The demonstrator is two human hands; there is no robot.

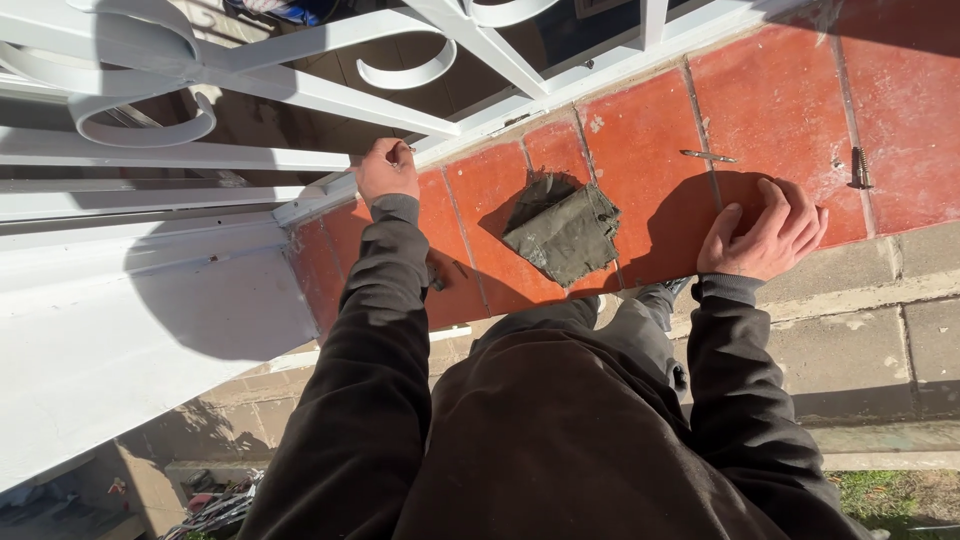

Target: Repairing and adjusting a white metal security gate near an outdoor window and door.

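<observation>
L hand [385, 170] is fisted at the far edge of the red tile ledge [640, 160], right where the tiles meet the white frame [330, 195] of the metal grille [300, 85]. Fingers curled tight on smth small & thin that pokes out near the knuckles; can't tell what it is. Grip pressed together on it.

R hand [765, 235] lies flat on the ledge near its front edge, fingers spread & slightly bent, palm down, holding nothing. It sits partly in shadow.

Betw. the hands: a folded dark grey-green cloth [565, 230] on the tiles, apart from both hands, nearer the L. Its near corner comes close to the ledge's front edge but doesn't hang over.

Other bits on the ledge: a thin metal piece [708, 156] lying across a grout line, beyond the R hand, & a dark screw [858, 167] further right, well apart from the hand. Tiles show white flecks & grit.

Room: open tile right of the R hand & betw. cloth and metal piece. Far side closed off by the grille bars & frame. Left of the L hand the tiles end at a white sloping wall [120, 330]. In front of the ledge there's a concrete step [870, 330], then a drop; grass [900, 495] at lower right.
</observation>
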